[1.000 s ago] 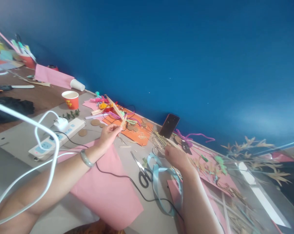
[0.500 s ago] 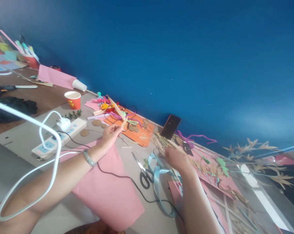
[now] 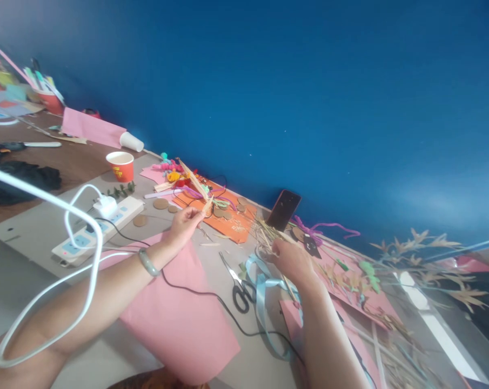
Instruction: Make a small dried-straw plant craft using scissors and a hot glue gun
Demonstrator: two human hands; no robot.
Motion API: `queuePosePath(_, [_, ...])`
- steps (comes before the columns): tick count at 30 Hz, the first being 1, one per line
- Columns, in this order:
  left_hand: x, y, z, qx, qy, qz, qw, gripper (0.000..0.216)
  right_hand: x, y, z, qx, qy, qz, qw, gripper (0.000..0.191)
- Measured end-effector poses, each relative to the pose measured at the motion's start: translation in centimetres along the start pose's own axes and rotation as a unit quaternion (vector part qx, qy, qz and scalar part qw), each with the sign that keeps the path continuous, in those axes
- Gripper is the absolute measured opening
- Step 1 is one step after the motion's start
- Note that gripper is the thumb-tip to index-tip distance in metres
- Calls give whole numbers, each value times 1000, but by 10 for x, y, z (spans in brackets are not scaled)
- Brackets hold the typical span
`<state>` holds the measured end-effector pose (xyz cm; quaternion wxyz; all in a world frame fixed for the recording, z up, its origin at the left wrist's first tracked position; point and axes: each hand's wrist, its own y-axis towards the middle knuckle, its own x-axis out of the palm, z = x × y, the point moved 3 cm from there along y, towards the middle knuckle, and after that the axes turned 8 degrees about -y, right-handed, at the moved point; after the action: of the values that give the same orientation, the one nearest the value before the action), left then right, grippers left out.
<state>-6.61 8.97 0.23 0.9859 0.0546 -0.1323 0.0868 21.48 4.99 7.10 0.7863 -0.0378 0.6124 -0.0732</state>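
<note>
- Head view: the blue wall (image 3: 244, 81) fills the space beyond the scissors (image 3: 238, 281), which lie with their blades pointing away from you.
- The grey table (image 3: 257, 357) spreads out under the scissors and all around them.
- The large pink sheet (image 3: 175, 324) lies left of the scissors and nearer you, with a black cable (image 3: 193, 292) crossing it.
- The power strip (image 3: 125, 212) sits well to the left of the scissors, a white plug in it.
- The orange sheet (image 3: 220, 227) lies beyond the scissors, scattered with craft bits.
- Your right hand (image 3: 295, 262), just right of the scissors and slightly beyond, is curled closed around dry stalks (image 3: 266, 233); most of its fingers are hidden. The stalks' tangled part is beyond the scissors, on their right.
- Your left hand (image 3: 183, 227), beyond the scissors to the left, is closed in a pinch on the lower end of a pale dry strip (image 3: 193, 178), which slants up and left.
- The blue ribbon (image 3: 261, 302) loops just right of the scissors.
- The phone (image 3: 285, 209) leans near the wall, beyond the scissors on their right.
- The red paper cup (image 3: 125, 172) stands upright, well beyond and left of the scissors.
- Small wooden discs (image 3: 160, 203) lie left of the scissors, farther back.
</note>
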Motion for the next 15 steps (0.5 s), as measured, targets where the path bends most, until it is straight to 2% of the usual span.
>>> queuePosePath(2, [1, -1, 2, 1, 1, -3, 1000, 25, -3, -2, -6, -34, 58, 0, 998, 9])
queuePosePath(4, [1, -1, 3, 3, 0, -6, 1000, 25, -3, -4, -13, -114, 123, -7, 986, 12])
queuePosePath(8, [1, -2, 4, 2, -1, -6, 1000, 25, 0, -12, -27, -295, 201, -35, 933, 20])
queuePosePath(10, [1, -3, 5, -2, 0, -3, 1000, 25, 3, -15, -32, -331, 205, -55, 920, 22])
queuePosePath(15, [2, -4, 6, -8, 6, -2, 1000, 25, 10, -16, -41, -342, 180, -82, 919, 13])
